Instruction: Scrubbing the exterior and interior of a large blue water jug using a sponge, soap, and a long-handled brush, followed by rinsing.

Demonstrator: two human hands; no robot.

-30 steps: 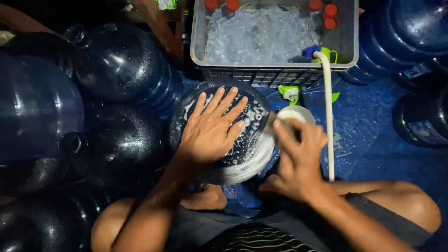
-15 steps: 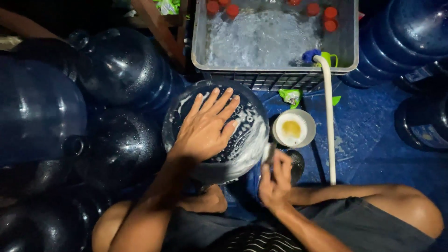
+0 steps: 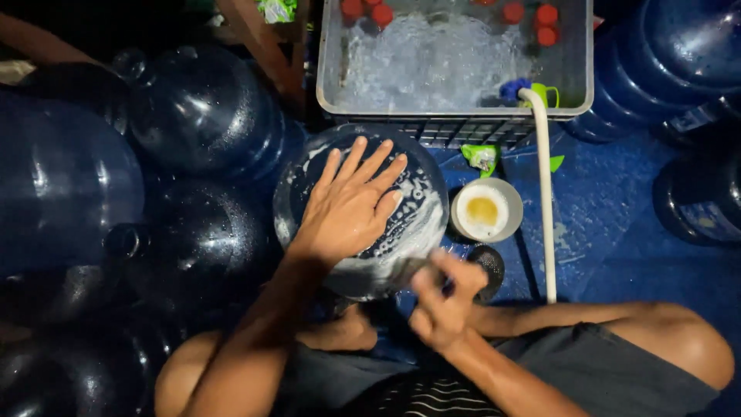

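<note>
Right now the big blue water jug (image 3: 363, 212) lies tipped over in front of the seated person, above the knees, with its round, soapy bottom turned up toward the camera. Its long axis seems to run away and downward from that bottom face, though the neck is hidden underneath, so I cannot say exactly where it points.

The left hand (image 3: 351, 205) is pressed flat on the sudsy bottom, fingers spread and pointing up and to the right, palm down, bracing rather than gripping. It is plainly the nearer of the two hands, resting square on the jug.

The right hand (image 3: 440, 305) sits at the jug's lower right edge, just beside the foam. It is blurred; the fingers look curled, perhaps around something small, but I cannot tell what, or whether it grasps anything at all.

Just right of the jug, on the blue floor (image 3: 617, 216), stands a small white bowl (image 3: 486, 210) with yellowish liquid in it. A white hose (image 3: 545, 201) runs down past the bowl from the grey tub (image 3: 455, 58) of water, where red caps (image 3: 540, 19) float. More dark jugs (image 3: 201, 116) crowd the left side.
</note>
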